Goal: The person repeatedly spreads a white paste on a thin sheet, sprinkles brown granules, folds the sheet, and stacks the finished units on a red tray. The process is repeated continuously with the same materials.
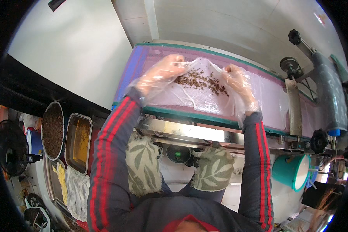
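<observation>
Both my hands wear loose clear plastic gloves. My left hand (164, 71) is closed, pinching the upper left edge of a thin, wet-looking white rice sheet (208, 101). On the other side, my right hand (237, 80) has its fingers closed on the sheet's upper right edge. Between the hands the gripped edge is lifted into a peak. A loose band of brown minced filling (197, 80) lies across the sheet, with crumbs scattered near my right hand. Under the sheet is a long pinkish-purple belt (166, 50) with green edges.
At right, a metal bar (294, 110) crosses the belt beside a grey roller (328, 91) and black knobs. A pot of brown filling (52, 131) and a rectangular tray of yellow liquid (79, 144) stand at left. A teal bucket (288, 173) stands low at right.
</observation>
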A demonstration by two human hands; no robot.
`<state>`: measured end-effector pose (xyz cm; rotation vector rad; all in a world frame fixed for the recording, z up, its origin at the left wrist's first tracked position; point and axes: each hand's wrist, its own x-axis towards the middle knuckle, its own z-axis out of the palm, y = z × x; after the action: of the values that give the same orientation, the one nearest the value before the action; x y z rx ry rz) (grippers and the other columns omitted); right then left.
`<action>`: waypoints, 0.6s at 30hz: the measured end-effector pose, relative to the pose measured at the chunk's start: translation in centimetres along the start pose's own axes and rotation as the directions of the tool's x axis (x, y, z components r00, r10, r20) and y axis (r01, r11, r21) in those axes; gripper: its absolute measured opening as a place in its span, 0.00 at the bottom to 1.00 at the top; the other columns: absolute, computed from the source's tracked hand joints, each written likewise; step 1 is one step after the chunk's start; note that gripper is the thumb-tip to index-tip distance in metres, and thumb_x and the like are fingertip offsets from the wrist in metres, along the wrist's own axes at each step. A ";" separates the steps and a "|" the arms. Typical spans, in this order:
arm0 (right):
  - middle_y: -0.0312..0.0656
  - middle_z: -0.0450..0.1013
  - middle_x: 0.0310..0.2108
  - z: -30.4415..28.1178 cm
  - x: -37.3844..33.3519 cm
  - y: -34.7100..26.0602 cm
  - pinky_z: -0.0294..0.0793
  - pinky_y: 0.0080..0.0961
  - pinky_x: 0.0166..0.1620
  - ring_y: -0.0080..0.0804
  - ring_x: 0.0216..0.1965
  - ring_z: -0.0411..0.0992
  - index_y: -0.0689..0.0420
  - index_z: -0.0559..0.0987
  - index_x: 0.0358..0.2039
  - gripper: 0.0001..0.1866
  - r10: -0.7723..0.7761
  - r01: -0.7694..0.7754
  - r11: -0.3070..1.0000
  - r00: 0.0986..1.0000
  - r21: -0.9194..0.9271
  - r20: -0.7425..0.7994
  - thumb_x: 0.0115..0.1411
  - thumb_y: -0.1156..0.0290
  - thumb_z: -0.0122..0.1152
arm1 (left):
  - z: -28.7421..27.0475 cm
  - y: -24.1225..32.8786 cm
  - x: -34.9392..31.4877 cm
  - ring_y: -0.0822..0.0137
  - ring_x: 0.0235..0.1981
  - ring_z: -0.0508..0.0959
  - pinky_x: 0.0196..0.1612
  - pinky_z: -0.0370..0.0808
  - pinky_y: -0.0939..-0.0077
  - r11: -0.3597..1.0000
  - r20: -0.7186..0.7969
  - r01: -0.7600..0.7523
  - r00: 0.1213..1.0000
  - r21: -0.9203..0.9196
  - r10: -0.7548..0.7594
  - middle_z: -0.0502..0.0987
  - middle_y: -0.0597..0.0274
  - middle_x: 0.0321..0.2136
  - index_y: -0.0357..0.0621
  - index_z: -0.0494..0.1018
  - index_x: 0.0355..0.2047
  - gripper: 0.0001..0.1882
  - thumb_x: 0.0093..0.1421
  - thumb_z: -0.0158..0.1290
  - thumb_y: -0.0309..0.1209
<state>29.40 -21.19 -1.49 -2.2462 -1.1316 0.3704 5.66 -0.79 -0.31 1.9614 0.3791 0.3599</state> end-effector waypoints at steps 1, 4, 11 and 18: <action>0.52 0.82 0.39 -0.4 -1.0 0.2 0.78 0.44 0.47 0.52 0.43 0.80 0.57 0.84 0.40 0.16 -0.023 0.022 0.992 1.000 0.127 0.008 0.61 0.58 0.63 | -0.2 0.2 -0.7 0.70 0.30 0.69 0.34 0.67 0.67 0.997 0.007 -0.008 1.000 -0.079 0.009 0.69 0.66 0.26 0.36 0.71 0.29 0.17 0.62 0.57 0.39; 0.49 0.82 0.39 0.5 -2.6 -0.2 0.79 0.42 0.48 0.51 0.44 0.80 0.56 0.85 0.40 0.15 -0.095 0.100 0.992 0.994 0.080 -0.056 0.63 0.57 0.62 | -0.3 -0.2 -1.6 0.62 0.29 0.74 0.33 0.69 0.62 0.984 -0.094 0.028 0.995 0.176 -0.012 0.74 0.61 0.27 0.35 0.74 0.31 0.17 0.63 0.58 0.40; 0.49 0.79 0.44 2.3 -6.7 -3.5 0.73 0.42 0.55 0.51 0.52 0.73 0.57 0.83 0.42 0.14 -0.318 0.333 0.929 0.941 -0.159 0.113 0.60 0.62 0.64 | 1.4 -1.4 -4.0 0.43 0.41 0.79 0.44 0.74 0.51 0.758 0.124 -0.151 0.988 0.635 0.093 0.80 0.48 0.34 0.44 0.81 0.39 0.14 0.61 0.57 0.41; 0.47 0.77 0.44 2.1 -9.7 -4.9 0.73 0.44 0.53 0.51 0.50 0.72 0.54 0.82 0.45 0.13 -0.458 0.460 0.866 0.887 -0.195 0.059 0.59 0.68 0.63 | 1.4 0.4 -8.3 0.44 0.41 0.78 0.45 0.74 0.50 0.722 -0.094 -0.168 0.947 0.671 0.308 0.80 0.49 0.35 0.41 0.80 0.38 0.11 0.62 0.57 0.36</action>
<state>19.51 -25.87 -0.27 -2.0471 -1.7261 0.0694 -1.28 -5.56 -1.13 2.6995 0.4157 0.6657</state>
